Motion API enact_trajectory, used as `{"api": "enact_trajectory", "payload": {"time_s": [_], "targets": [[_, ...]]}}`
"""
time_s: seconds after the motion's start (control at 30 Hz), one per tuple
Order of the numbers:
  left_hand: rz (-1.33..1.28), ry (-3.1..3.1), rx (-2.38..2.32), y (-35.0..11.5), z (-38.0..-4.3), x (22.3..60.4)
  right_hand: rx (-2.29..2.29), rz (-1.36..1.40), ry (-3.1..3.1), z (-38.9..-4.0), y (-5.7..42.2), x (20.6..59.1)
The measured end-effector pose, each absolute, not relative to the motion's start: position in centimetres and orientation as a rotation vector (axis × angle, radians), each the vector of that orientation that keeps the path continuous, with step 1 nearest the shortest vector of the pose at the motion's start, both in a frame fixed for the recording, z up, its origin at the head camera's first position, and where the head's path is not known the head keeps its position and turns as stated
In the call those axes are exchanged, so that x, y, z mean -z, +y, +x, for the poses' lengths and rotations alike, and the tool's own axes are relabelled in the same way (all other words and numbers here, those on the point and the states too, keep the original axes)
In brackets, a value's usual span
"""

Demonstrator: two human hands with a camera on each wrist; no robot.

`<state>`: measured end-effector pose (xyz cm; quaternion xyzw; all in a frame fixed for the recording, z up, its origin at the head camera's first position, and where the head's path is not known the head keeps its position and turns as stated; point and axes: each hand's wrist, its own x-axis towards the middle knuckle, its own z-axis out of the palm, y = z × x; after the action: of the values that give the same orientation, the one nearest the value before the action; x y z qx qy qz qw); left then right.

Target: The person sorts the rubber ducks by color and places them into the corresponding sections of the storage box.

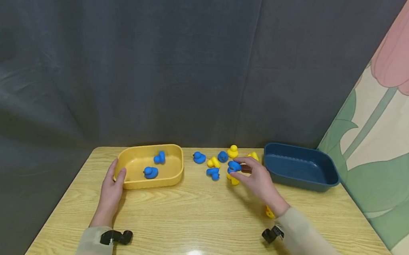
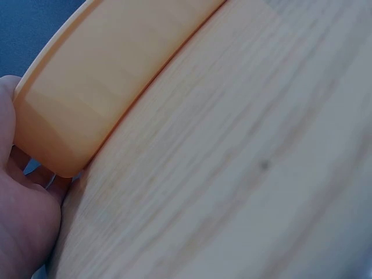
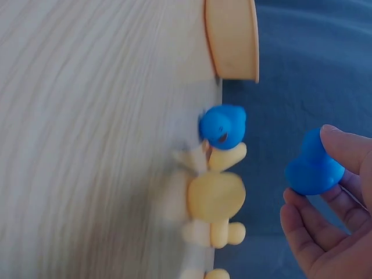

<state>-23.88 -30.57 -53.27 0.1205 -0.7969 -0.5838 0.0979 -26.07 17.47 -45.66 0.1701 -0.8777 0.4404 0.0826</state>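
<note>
My left hand point(image 1: 111, 190) grips the near-left corner of a yellow plastic tray point(image 1: 149, 185), its thumb at the rim and its fingers round the outer side. Two blue toy ducks point(image 1: 151, 173) lie inside that tray. Between the thumb and fingers of my right hand point(image 1: 258, 181) a blue toy duck point(image 3: 314, 166) is pinched, held up over the group of ducks. Below it in the head view, a yellow toy duck point(image 1: 234, 181) is partly hidden. Another blue duck point(image 1: 213, 173) lies tipped over just left of the right hand.
A dark blue tray point(image 1: 299, 181) stands at the right with nothing in it. More ducks, among them a blue one point(image 1: 199, 157) and a yellow one point(image 1: 233, 151), sit along the back. One yellow duck point(image 1: 270, 212) shows beside my right wrist. A grey curtain point(image 1: 181, 61) hangs behind the table.
</note>
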Motion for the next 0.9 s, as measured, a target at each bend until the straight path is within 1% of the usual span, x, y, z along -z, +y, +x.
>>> {"api": "enact_trajectory", "payload": {"time_s": [0.33,0.9], "targets": [[0.361,-2.355,1.729,-30.5,-23.8,53.0,-1.415,0.588,-2.590,-26.3,13.1,44.9],[0.344,-2.360,1.708,-30.5,-23.7,52.9,-1.529,0.646,-2.557,-26.3,7.3,45.4]]}}
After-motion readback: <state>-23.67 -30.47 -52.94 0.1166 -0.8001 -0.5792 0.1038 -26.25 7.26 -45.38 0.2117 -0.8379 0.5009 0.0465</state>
